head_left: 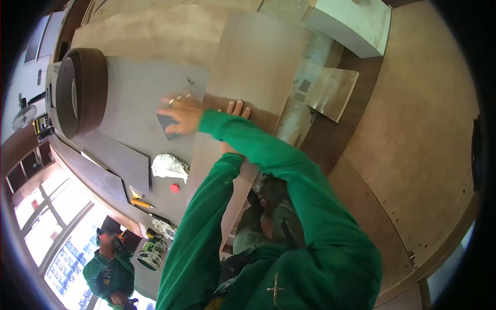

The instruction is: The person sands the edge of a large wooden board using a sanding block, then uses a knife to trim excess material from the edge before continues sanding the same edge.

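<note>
My left hand [238, 109] lies with its fingers out on a flat wooden board [263, 57], which has a darker brown patch under the fingers. My right forearm crosses over the left wrist and hides part of that hand. Farther left, my right hand [182, 111] is smeared by motion, its fingers spread and a ring on one of them. It is over a small dark grey sheet [166, 124] on the grey tabletop [150, 82]; whether it touches the sheet is hard to tell. Nothing shows gripped in either hand.
A curved brown band [94, 88] stands at the far left. Nearer lie a crumpled white cloth [170, 167], a red cap [174, 188] and a yellow-handled tool [141, 202]. On the right are a wooden block [335, 90] and a white box [356, 23]. Another person [109, 274] stands lower left.
</note>
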`<action>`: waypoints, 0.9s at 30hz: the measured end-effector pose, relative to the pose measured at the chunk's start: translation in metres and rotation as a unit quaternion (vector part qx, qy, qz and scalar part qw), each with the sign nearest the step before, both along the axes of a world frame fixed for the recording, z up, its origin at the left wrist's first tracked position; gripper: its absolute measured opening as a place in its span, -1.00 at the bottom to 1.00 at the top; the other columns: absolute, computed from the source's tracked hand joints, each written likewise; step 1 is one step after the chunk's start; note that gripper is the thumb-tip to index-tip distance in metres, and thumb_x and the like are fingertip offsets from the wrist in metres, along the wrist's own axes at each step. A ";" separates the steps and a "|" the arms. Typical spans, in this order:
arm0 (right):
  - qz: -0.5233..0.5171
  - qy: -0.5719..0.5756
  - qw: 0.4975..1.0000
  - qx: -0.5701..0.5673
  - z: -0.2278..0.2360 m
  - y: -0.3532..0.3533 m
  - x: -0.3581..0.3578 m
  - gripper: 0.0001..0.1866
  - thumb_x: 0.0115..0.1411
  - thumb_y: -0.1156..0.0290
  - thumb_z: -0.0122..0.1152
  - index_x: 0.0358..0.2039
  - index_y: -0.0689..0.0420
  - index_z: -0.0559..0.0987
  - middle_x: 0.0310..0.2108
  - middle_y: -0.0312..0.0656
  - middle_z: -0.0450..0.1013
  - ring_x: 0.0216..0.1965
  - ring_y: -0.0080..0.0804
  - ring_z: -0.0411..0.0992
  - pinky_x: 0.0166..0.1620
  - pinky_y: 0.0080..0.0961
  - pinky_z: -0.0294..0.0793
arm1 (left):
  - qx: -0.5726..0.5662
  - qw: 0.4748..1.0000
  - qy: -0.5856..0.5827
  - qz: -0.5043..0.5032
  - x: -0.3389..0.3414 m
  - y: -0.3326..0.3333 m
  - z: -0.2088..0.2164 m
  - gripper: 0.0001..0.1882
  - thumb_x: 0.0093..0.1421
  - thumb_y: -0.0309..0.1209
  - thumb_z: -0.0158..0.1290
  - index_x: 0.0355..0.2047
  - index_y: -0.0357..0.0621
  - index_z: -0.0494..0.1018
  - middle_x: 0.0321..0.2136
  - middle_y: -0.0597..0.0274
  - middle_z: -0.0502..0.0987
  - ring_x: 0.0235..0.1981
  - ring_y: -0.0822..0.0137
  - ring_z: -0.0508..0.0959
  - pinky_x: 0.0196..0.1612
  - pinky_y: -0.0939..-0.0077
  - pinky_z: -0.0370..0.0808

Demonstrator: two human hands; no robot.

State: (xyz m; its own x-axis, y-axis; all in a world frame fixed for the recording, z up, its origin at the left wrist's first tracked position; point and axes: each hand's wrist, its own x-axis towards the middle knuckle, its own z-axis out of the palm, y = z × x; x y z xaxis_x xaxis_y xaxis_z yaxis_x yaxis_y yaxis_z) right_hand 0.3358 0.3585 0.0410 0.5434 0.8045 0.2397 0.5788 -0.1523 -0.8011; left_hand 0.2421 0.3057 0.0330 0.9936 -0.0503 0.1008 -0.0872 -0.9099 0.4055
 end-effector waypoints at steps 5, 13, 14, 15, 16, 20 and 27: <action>-0.201 -0.153 0.960 -0.122 0.002 -0.155 0.051 -0.42 0.26 0.03 0.14 0.25 -0.08 0.39 0.27 -0.07 0.29 0.30 -0.06 0.23 0.32 0.14 0.08 | 0.036 0.995 0.079 0.047 -0.006 -0.004 0.014 -0.52 0.10 -0.46 0.04 0.08 -0.01 0.44 0.25 0.13 0.35 0.36 0.10 0.21 0.44 -0.06 -0.08; -0.471 -0.291 0.734 -0.393 -0.018 -0.325 0.215 -0.34 0.37 0.02 -0.10 0.41 -0.01 0.15 0.43 -0.08 0.06 0.45 -0.10 -0.04 0.39 0.17 -0.10 | 0.016 0.999 0.010 0.044 -0.002 -0.009 0.018 -0.47 0.09 -0.51 0.02 0.12 0.03 0.38 0.27 0.21 0.31 0.37 0.15 0.19 0.44 -0.01 -0.08; -0.461 -0.287 0.763 -0.352 -0.003 -0.309 0.218 -0.34 0.36 0.08 -0.06 0.40 0.04 0.16 0.43 -0.04 0.04 0.44 -0.04 -0.03 0.39 0.13 -0.06 | 0.017 0.998 0.007 0.054 -0.004 -0.002 0.017 -0.47 0.09 -0.51 0.02 0.12 0.04 0.38 0.26 0.21 0.32 0.37 0.15 0.19 0.44 -0.01 -0.08; -0.450 -0.279 0.786 -0.319 0.015 -0.296 0.214 -0.34 0.35 0.15 -0.01 0.40 0.10 0.17 0.43 0.01 0.02 0.44 0.01 -0.03 0.38 0.09 -0.02 | 0.011 0.998 0.008 0.059 -0.009 -0.002 0.015 -0.47 0.08 -0.51 0.02 0.12 0.04 0.38 0.26 0.21 0.32 0.37 0.15 0.19 0.44 -0.01 -0.08; -0.401 -0.268 0.839 -0.251 0.024 -0.284 0.203 -0.35 0.35 0.15 -0.01 0.38 0.13 0.19 0.41 0.01 0.06 0.43 0.01 -0.01 0.39 0.10 -0.05 | 0.010 0.998 0.009 0.056 -0.013 -0.005 0.015 -0.47 0.08 -0.51 0.02 0.12 0.04 0.38 0.26 0.22 0.32 0.37 0.16 0.19 0.44 -0.01 -0.08; -0.302 -0.284 0.868 -0.271 0.013 -0.211 0.155 -0.35 0.34 0.07 -0.04 0.33 0.18 0.26 0.37 0.01 0.14 0.42 -0.02 0.02 0.41 0.14 -0.14 | 0.017 0.999 0.000 0.047 -0.005 -0.009 0.015 -0.46 0.08 -0.50 0.01 0.13 0.05 0.37 0.25 0.22 0.33 0.37 0.16 0.20 0.44 -0.02 -0.07; -0.247 -0.206 0.909 -0.264 0.006 -0.176 0.064 -0.29 0.33 -0.04 -0.04 0.36 0.12 0.22 0.41 0.02 0.07 0.46 -0.05 -0.09 0.44 0.13 -0.25 | -0.082 0.993 -0.069 0.052 -0.011 -0.006 0.011 -0.54 0.06 -0.64 -0.06 0.00 -0.03 0.44 0.16 0.11 0.37 0.27 0.04 0.34 0.39 -0.03 0.07</action>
